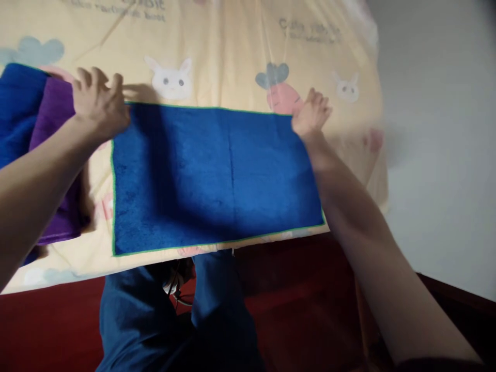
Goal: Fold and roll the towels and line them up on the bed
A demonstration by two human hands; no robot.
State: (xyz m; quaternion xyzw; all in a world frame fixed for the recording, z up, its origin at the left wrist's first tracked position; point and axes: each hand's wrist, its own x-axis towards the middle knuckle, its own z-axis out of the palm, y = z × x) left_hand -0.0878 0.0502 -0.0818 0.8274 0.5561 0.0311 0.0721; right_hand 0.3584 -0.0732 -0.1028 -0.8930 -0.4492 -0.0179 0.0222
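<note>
A blue towel with a thin green edge lies spread out, a crease running down its middle. At its far left corner, my left hand covers the corner, fingers bent and partly apart, thumb side on the cloth; it seems to grip there. My right hand is at the far right corner, fingers curled and slightly blurred, apparently holding the cloth too. The exact grip of both thumbs is hidden. Between the hands the far edge runs nearly straight.
Left of the towel lie a purple cloth and another blue cloth, partly behind my left forearm. A cream cover with rabbit and carrot prints lies beneath. A pale wall stands on the right. Below is a dark red floor.
</note>
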